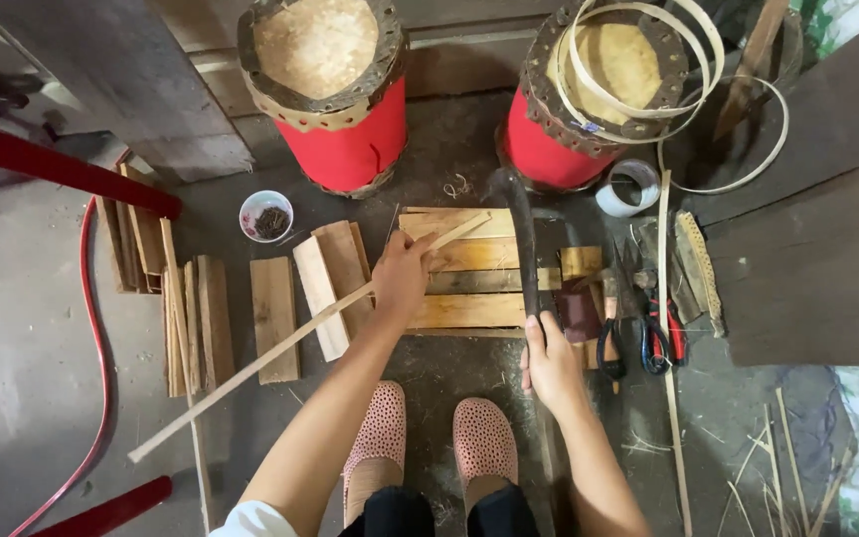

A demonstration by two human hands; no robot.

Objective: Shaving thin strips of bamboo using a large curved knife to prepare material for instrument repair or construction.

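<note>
My left hand [402, 274] grips a long thin bamboo strip [280, 344] that slants from the lower left floor up to the wooden boards [469, 310] in front of me. My right hand [551, 363] holds the handle of a dark curved knife [519, 234], whose blade points away from me over the boards. The strip's far tip ends close to the blade. My feet in pink dotted slippers [429, 438] rest just below the boards.
Two red drums [345, 139] [549, 144] stand at the back, the right one with coiled bamboo hoops [648, 70] on top. Small wooden planks [275, 318] lie left, a small bowl [266, 214], a tape roll [628, 189], scissors and pliers [648, 338] right, a red hose [96, 378] left.
</note>
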